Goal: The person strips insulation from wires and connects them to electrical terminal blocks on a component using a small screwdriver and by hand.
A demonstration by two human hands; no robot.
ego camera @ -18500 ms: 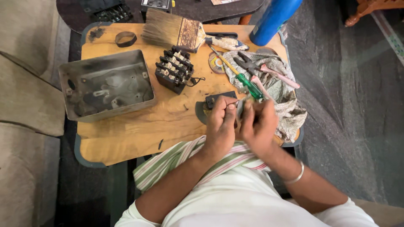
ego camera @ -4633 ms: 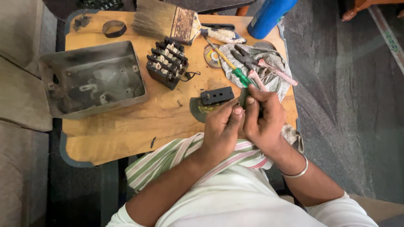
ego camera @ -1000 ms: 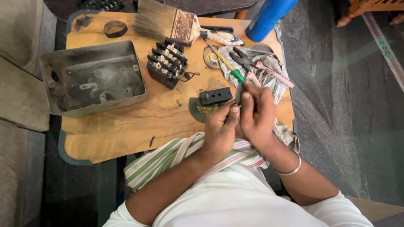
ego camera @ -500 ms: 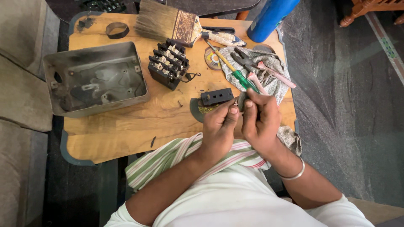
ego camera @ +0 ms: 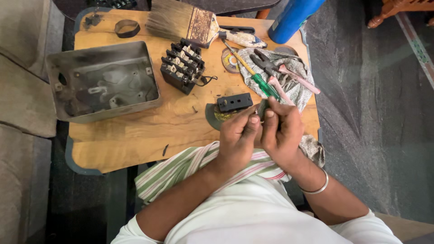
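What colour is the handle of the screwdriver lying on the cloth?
The slim screwdriver has a translucent green handle with a yellow shaft end, seen best in the head view.

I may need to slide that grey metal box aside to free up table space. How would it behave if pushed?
The metal box looks rigid, so it should slide as one piece. It lies open side up, low and wide, so tipping seems unlikely. Its thin walls and nearly bare inside suggest it is fairly light for its size; it may scrape on the wooden table.

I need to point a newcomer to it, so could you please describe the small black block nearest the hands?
On the wooden board, look just above the left hand. The small black block lies there, flat, rectangular and plain, unlike the bigger black terminal block with pale metal contacts beside the grey metal box.
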